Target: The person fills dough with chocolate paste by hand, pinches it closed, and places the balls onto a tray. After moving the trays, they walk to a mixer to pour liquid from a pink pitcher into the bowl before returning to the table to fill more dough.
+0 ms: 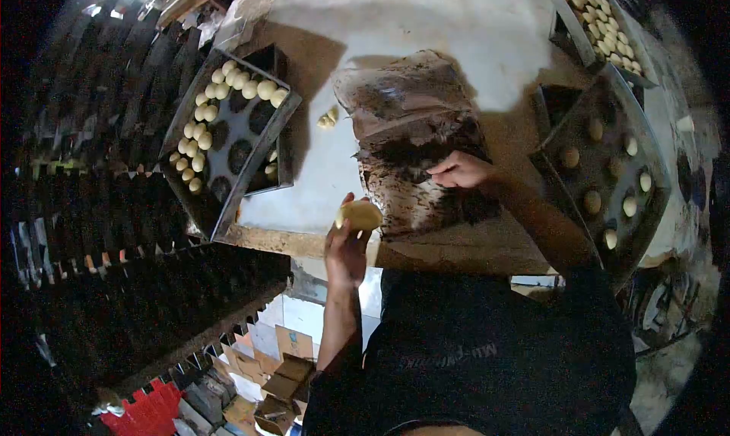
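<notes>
Hiding dough partly: left fingers

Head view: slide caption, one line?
Left hand holding a flat dough piece, right hand at a dark-smeared sheet, between trays of pale dough balls.

A sheet lies on the table between a left tray and a right tray, both holding dough balls. A scrap sits left of the sheet.

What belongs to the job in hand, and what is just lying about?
Likely in use:
flattened dough in left hand
dark filling at right hand
dough balls in left tray
dough pieces in right tray

Likely lying about:
cardboard boxes
unidentified red object
</notes>
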